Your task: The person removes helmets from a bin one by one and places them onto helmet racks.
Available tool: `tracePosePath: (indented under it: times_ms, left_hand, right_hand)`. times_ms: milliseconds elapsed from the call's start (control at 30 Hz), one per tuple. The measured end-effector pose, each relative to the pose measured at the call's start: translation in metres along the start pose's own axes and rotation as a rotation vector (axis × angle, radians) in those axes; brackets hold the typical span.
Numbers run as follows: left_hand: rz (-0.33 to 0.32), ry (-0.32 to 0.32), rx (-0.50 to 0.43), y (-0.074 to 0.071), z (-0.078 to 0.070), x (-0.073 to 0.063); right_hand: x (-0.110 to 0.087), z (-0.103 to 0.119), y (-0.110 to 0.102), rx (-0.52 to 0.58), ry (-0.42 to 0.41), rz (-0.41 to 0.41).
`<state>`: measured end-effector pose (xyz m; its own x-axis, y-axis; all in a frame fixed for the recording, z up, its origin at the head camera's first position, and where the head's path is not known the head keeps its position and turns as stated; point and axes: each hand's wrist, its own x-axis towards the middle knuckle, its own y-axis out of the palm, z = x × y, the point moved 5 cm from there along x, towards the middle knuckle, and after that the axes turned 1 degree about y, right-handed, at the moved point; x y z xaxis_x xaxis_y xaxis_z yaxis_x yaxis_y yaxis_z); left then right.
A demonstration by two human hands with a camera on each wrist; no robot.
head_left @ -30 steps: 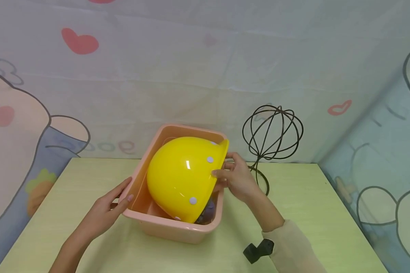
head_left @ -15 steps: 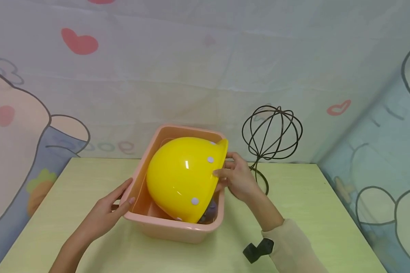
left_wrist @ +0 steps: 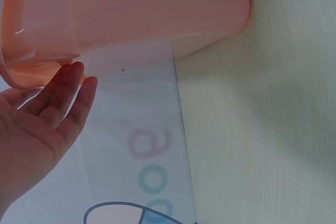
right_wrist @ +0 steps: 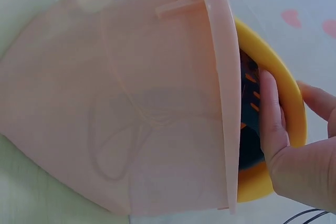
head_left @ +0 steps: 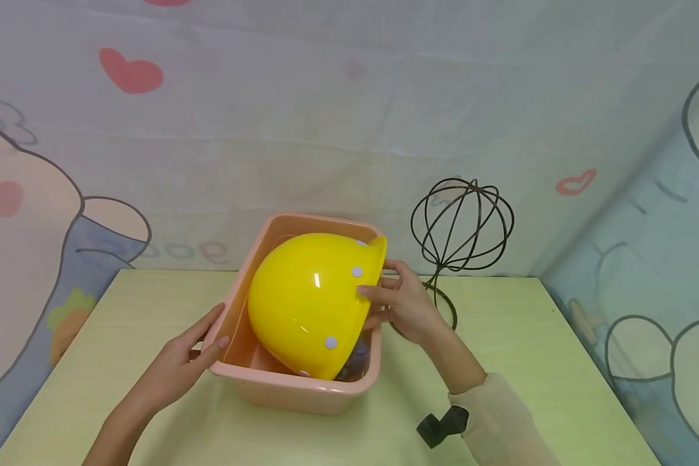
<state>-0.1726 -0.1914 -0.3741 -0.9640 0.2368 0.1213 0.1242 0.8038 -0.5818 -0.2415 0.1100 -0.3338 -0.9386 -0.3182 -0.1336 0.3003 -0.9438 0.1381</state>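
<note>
A glossy yellow hard hat (head_left: 305, 304) with pale round dots lies tipped on its side inside a pink plastic basin (head_left: 291, 370). Its brim faces right and rises over the basin's right rim. My right hand (head_left: 404, 304) pinches that brim, thumb on the outer face and fingers on the inner side. In the right wrist view, something dark with orange marks (right_wrist: 250, 100) shows within the hat's opening. On the left, my left hand (head_left: 180, 362) holds the basin's rim, thumb over the edge and fingers beneath. A purple and dark thing (head_left: 355, 362) is partly hidden under the hat.
A dark wire whisk-shaped stand (head_left: 463, 226) with a ring base stands behind my right hand. The pale green table (head_left: 483, 401) ends at a printed cloth backdrop (head_left: 303, 129). A black device (head_left: 443, 426) sits at the right sleeve cuff.
Almost nothing differs. The head view has shifted very slightly; both hands keep their hold on the hard hat and the basin.
</note>
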Motion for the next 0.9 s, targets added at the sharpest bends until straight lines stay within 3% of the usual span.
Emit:
tracePosePath:
  times_ms: [333, 900]
  left_hand:
    - [-0.008, 0.003, -0.002, -0.0009, -0.0001, -0.0007]
    - [-0.021, 0.024, 0.010, 0.0010, -0.0011, -0.0013]
  right_hand:
    - [0.0010, 0.0034, 0.0041, -0.057, 0.012, -0.011]
    - [0.0001, 0.0032, 0.0059, 0.014, -0.082, -0.029]
